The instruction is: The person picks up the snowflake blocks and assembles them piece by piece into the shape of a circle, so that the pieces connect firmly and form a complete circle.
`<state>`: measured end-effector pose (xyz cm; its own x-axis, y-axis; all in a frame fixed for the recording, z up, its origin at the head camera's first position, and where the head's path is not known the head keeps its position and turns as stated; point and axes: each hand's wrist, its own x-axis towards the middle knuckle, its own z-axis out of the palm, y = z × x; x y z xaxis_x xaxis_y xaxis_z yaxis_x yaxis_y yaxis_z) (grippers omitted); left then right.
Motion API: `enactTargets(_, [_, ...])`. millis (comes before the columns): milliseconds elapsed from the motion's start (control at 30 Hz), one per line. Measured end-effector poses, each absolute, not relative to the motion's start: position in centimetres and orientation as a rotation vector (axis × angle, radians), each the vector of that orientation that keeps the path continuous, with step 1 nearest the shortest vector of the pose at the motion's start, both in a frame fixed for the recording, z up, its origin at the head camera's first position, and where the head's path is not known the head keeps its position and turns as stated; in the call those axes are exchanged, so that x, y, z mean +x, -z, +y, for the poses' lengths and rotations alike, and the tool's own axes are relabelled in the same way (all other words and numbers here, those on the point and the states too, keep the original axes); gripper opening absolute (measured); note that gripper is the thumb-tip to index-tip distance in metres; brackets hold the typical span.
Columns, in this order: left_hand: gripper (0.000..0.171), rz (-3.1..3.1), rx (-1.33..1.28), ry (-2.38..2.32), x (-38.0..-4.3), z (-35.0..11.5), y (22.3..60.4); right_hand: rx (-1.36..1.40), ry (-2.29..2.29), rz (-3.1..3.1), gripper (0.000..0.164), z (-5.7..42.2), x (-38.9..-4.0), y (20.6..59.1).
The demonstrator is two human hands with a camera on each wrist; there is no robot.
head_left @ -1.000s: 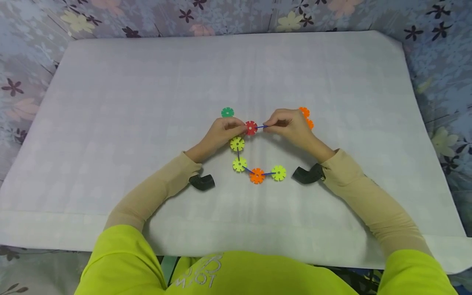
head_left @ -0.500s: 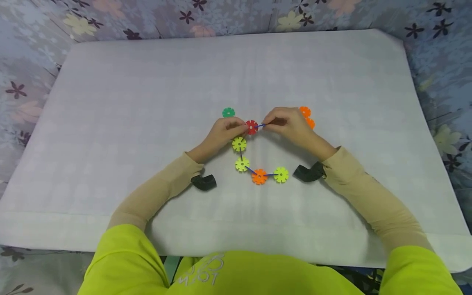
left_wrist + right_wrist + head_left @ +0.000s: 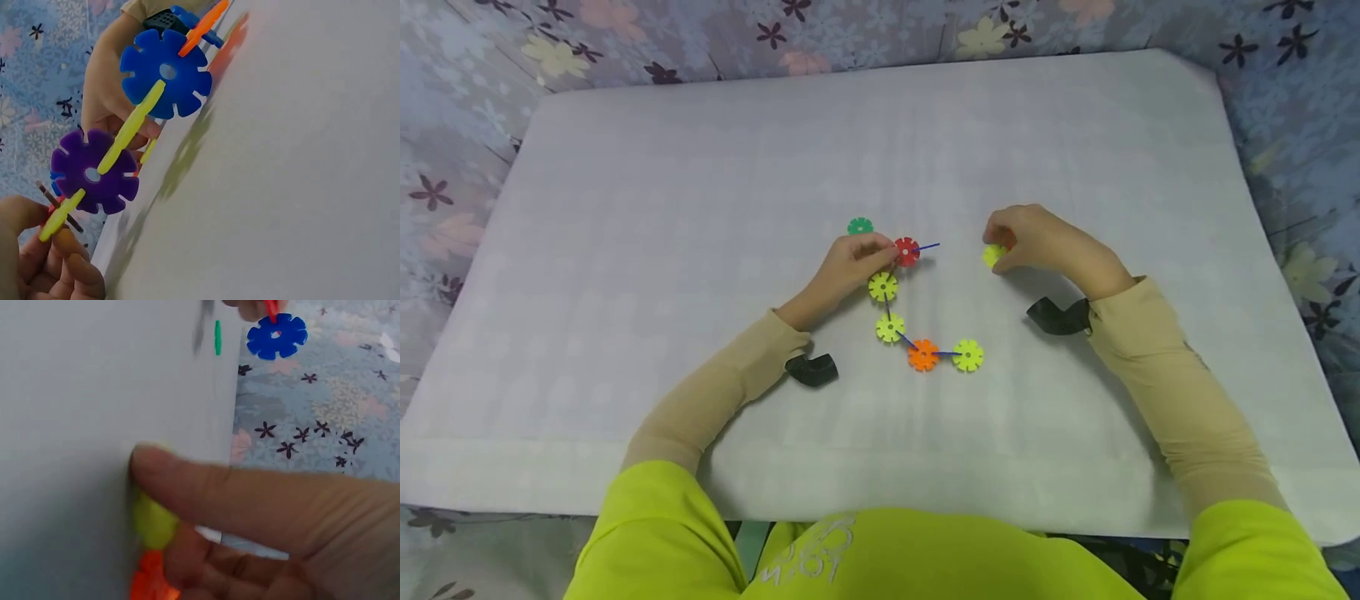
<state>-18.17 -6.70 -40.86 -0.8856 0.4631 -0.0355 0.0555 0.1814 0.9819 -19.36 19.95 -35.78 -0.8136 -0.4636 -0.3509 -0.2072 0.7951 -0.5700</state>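
Note:
My left hand [image 3: 848,265] pinches a chain of notched plastic discs by its red disc [image 3: 907,252]. From there the chain bends down through two yellow discs and an orange disc [image 3: 923,356] to another yellow disc [image 3: 967,356], with blue and purple discs linking them edge-on. A blue disc [image 3: 277,336] sticks out from the red one towards the right. Further right, my right hand [image 3: 1047,242] has thumb and fingers around a loose yellow disc [image 3: 995,255]; in the right wrist view this yellow disc is blurred. Beside it shows an orange disc [image 3: 150,576], partly hidden by the fingers.
A green disc [image 3: 860,226] lies behind the left hand. The white-covered table [image 3: 700,183] extends around both hands, against a flowered cloth [image 3: 850,33] at its back. Black strap ends [image 3: 812,371] hang at the wrists.
My right hand has let go of the blue disc on the chain and moved right to a yellow disc. My left hand stays nearly in place with the chain.

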Motion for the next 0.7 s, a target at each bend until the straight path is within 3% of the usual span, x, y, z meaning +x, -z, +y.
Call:
enactTargets(300, [0.013,2.190,0.531,-1.711,-19.0,-6.5,40.7,-0.555,1.138,2.571,0.011,19.6,-19.5,37.9])
enactTargets(467, [0.015,2.160,0.473,-1.715,-19.1,-6.6,40.5,-0.507,1.521,2.332,0.011,18.6,-19.2,38.7])
enactTargets(700, [0.018,2.140,0.502,-1.748,-19.0,-6.7,40.7,-0.537,1.711,2.085,0.013,17.8,-18.9,39.7])
